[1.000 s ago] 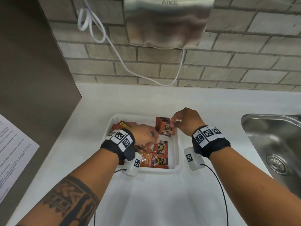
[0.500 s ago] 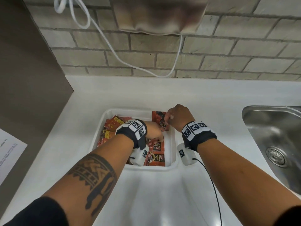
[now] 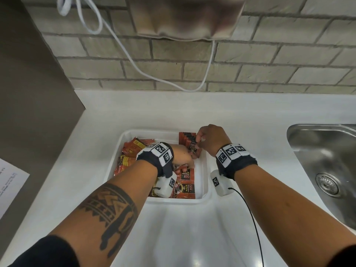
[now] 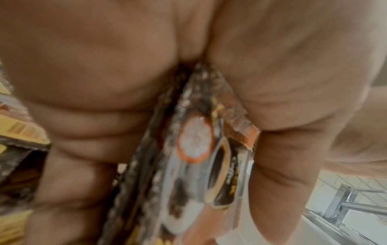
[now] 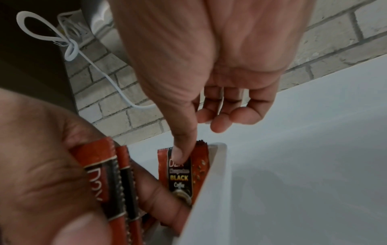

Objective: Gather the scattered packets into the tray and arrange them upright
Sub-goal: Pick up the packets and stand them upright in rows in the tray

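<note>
Foil crinkled in the left hand (image 4: pixel 209 82), whose fingers pinched a few packets (image 4: pixel 194 149) edge-on low in the tray (image 3: pixel 204 195), at the centre of the head view. At the tray's upper right corner the right hand (image 3: pixel 211 140) pressed a thumb on the top of a standing packet (image 5: pixel 182 172), its other fingers loosely curled and holding nothing. That packet fronted a short upright row (image 3: pixel 185 136) leaning on the tray's right wall.

By my reading the gathering was done, since no packet showed on the white table (image 3: pixel 96 170). The arranging seemed barely begun: only that row stood, while a heap (image 3: pixel 131 153) at the left side and flat packets (image 3: pixel 185 186) at the lower edge still lay down.

Each packet was a flat, glossy red-and-black sachet with crimped ends. Smooth white plastic formed the shallow, round-cornered tray.
</note>
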